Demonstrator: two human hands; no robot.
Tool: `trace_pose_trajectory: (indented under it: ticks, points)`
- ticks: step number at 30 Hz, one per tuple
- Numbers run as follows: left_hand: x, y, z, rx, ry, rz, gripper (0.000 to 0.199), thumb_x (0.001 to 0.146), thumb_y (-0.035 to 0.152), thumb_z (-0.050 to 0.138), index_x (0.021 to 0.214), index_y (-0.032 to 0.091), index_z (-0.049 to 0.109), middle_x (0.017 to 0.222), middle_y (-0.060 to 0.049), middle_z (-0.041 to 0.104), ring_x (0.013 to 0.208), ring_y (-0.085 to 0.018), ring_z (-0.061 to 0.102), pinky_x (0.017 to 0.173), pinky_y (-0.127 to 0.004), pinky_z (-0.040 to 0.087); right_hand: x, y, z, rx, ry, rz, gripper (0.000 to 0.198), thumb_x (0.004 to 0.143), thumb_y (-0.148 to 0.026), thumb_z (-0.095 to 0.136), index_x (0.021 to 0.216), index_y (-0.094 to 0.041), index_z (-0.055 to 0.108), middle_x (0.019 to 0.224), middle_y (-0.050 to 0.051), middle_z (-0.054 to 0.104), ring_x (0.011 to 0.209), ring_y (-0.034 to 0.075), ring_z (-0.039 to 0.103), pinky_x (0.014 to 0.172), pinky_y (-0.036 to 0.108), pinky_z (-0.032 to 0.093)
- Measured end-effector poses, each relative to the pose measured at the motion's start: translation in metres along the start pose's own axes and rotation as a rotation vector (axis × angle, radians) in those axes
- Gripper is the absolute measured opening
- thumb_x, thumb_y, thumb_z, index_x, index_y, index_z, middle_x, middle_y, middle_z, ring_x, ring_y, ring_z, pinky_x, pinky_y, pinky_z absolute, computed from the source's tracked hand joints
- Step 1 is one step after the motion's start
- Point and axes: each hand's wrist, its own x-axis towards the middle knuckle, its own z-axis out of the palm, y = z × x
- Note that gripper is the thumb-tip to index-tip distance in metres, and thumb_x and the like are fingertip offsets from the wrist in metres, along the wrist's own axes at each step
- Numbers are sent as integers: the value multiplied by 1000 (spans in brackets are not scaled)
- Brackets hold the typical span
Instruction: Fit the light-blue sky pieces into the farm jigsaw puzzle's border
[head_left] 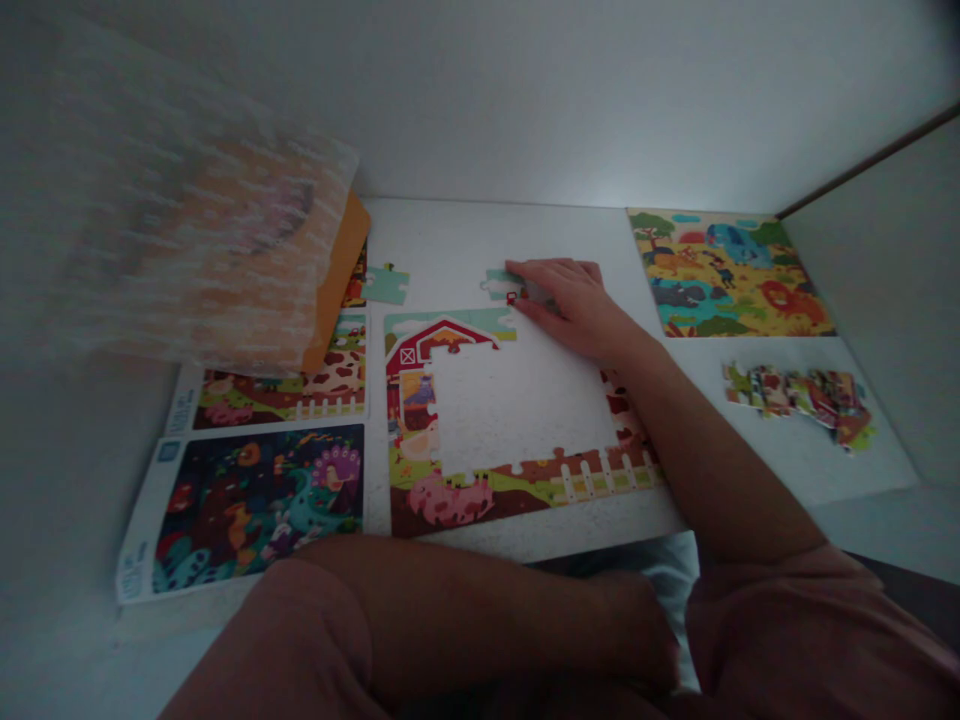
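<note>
My right hand reaches over the far side of the white board, thumb and fingers closed on a pale green puzzle piece with a bit of red on it. Part of that piece is hidden under the fingers. Just below lies a partly joined farm jigsaw frame with a barn, a pig and a white fence; its middle is bare board. My right forearm covers its right side. Another pale green piece lies to the left. My left hand rests low near my lap, its fingers hard to make out in the dark.
A translucent wrapper with orange card inside stands at the left, over printed picture sheets. At the right are a savanna animal picture and a heap of loose puzzle pieces. Walls border the white board.
</note>
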Motion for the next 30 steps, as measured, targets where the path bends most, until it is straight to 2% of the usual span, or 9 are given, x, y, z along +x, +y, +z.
trace_pose_trajectory:
  ticks: [3, 7, 12, 15, 19, 21, 25, 27, 30]
  points:
    - [0, 0, 1, -29, -9, -6, 60, 111, 18, 77, 53, 29, 67, 106, -4, 98, 108, -24, 95, 63, -41, 51, 2, 3, -3, -13, 32, 36, 55, 124, -54, 68, 175, -37, 80, 163, 16, 89, 157, 54, 75, 135, 83, 49]
    - [-5, 0, 2, 17, 29, 15, 53, 110, 16, 76, 59, 30, 75, 107, -4, 98, 109, -23, 94, 66, -40, 53, 0, 15, -12, -3, 65, 73, 48, 120, -56, 77, 162, -35, 87, 153, 18, 90, 145, 53, 80, 134, 84, 48]
    - [-7, 4, 3, 72, 14, 11, 51, 111, 13, 73, 64, 33, 81, 112, -4, 99, 111, -24, 94, 65, -40, 51, -8, 41, -19, 2, 72, 118, 52, 113, -61, 89, 157, -34, 90, 145, 18, 88, 134, 51, 83, 126, 79, 57]
    - [-4, 5, 4, 93, 1, 7, 50, 110, 13, 78, 64, 33, 82, 113, -3, 98, 104, -23, 92, 64, -38, 51, -13, 52, -23, -6, 89, 141, 51, 113, -60, 89, 157, -34, 91, 147, 19, 85, 135, 51, 82, 123, 79, 61]
    - [-3, 4, 4, 95, -28, 5, 48, 114, 20, 80, 67, 33, 83, 115, -2, 100, 104, -21, 93, 64, -40, 51, -16, 54, -26, 5, 101, 177, 39, 111, -59, 93, 141, -34, 92, 147, 18, 85, 138, 52, 81, 130, 85, 57]
    - [-5, 3, 3, 89, -31, 7, 46, 115, 21, 78, 71, 33, 85, 116, -2, 100, 108, -22, 94, 66, -41, 53, -15, 55, -25, 81, 131, 202, 39, 106, -62, 100, 132, -35, 89, 140, 16, 88, 132, 49, 83, 127, 81, 60]
    - [-10, 4, 2, 105, -30, 11, 40, 114, 19, 78, 77, 33, 88, 113, -1, 100, 109, -23, 94, 72, -43, 57, -12, 61, -24, 382, 217, 217, 45, 99, -70, 105, 118, -36, 82, 116, 8, 87, 110, 36, 83, 107, 62, 72]
    - [-12, 4, 0, 114, -30, 20, 39, 115, 20, 79, 80, 32, 89, 110, -1, 100, 107, -22, 94, 72, -42, 56, -12, 62, -28, 483, 247, 206, 46, 98, -74, 104, 113, -36, 82, 110, 6, 85, 104, 33, 81, 99, 57, 72]
    - [-14, 6, -1, 122, -26, 5, 40, 117, 19, 75, 82, 32, 90, 110, -2, 99, 107, -23, 94, 69, -42, 53, -14, 62, -37, 537, 255, 209, 46, 94, -74, 105, 108, -36, 83, 108, 5, 86, 101, 31, 79, 97, 56, 71]
